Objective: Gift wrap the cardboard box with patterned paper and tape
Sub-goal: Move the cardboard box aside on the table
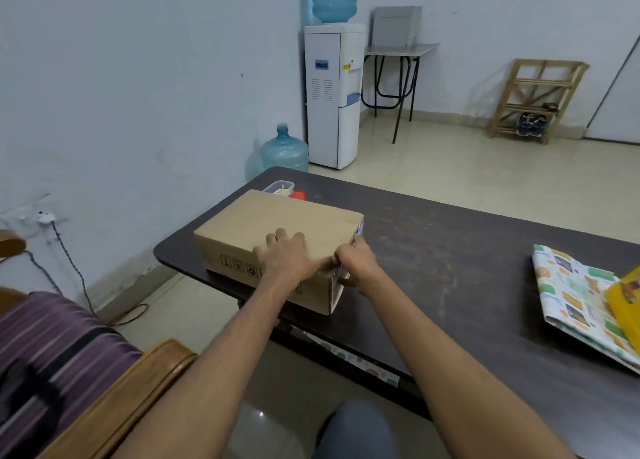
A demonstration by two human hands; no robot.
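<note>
A plain cardboard box (pixel 277 219) lies on the left end of a dark table (pixel 450 251). My left hand (pixel 285 254) rests flat on the box's top near its front edge, fingers spread. My right hand (pixel 355 263) grips the box's near right corner, fingers curled round its edge. Folded patterned wrapping paper (pixel 575 299) lies on the table's right side, well apart from the box. No tape can be made out.
Behind the box sit a clear plastic container (pixel 278 187) and a red lid (pixel 298 194). A yellow sheet (pixel 627 306) overlaps the paper. A strip of patterned paper (pixel 360 360) hangs below the table's front edge. A striped cushioned wooden seat (pixel 69 372) stands at left.
</note>
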